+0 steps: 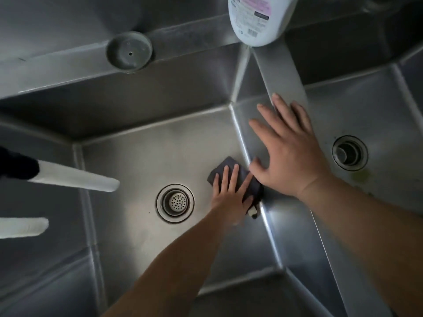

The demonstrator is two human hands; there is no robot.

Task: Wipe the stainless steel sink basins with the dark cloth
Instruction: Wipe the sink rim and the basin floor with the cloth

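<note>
Pressing the dark cloth (238, 177) flat on the basin (142, 156) floor, left hand (229, 193).

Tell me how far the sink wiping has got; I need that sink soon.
Nothing clearly finished. In hand: the left hand presses the dark cloth flat on the left basin floor, near the divider where the right hand rests. Left: the right basin, yellowish marks by its drain.
</note>
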